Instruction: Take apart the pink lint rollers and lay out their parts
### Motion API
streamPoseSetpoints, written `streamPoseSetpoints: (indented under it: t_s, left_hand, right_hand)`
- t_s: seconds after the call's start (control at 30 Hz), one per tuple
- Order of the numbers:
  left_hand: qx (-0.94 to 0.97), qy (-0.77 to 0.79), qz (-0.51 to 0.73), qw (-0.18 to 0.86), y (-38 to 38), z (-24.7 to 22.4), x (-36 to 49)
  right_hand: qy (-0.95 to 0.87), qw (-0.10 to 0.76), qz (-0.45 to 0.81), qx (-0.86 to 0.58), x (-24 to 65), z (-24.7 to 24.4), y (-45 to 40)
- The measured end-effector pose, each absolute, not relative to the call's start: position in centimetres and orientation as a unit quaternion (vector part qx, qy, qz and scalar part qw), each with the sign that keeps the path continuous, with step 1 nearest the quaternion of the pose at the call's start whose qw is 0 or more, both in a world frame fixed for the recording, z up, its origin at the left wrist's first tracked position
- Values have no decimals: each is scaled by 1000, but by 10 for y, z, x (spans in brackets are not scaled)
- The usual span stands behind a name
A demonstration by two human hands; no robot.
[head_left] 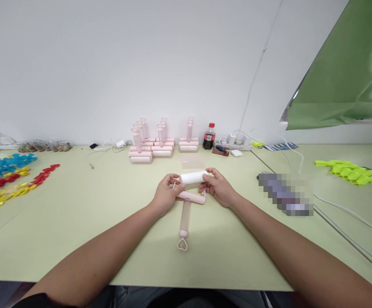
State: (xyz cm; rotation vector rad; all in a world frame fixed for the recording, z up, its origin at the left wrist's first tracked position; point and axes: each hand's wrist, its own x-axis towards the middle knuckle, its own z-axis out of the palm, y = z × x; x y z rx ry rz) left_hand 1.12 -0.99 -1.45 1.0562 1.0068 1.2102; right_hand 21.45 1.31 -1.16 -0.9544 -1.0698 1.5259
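A white lint roll [193,177] is held level between both hands above the table. My left hand [168,191] grips its left end and also touches the pink lint roller frame [190,196] just below. My right hand [216,186] pinches the roll's right end, with its lower fingers near the frame's hooked right end. From the frame a clear handle [185,216] points toward me, ending in a pink heart-shaped loop [182,244]. A pale pink cover [193,161] lies flat just beyond the roll.
Several pink lint rollers [141,159] stand at the back by the wall, beside a cola bottle [209,137] and a power strip [237,145]. Coloured plastic pieces [12,184] lie left; yellow-green pieces [352,172] and white cables [349,210] lie right.
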Motion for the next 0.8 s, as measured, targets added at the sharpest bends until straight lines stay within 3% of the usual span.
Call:
streamPoseSetpoints:
  t_s: [0.8]
  left_hand:
    - [496,385,453,633,-6,-8,-3]
  right_hand:
    - [-468,474,650,-367,219,-11,13]
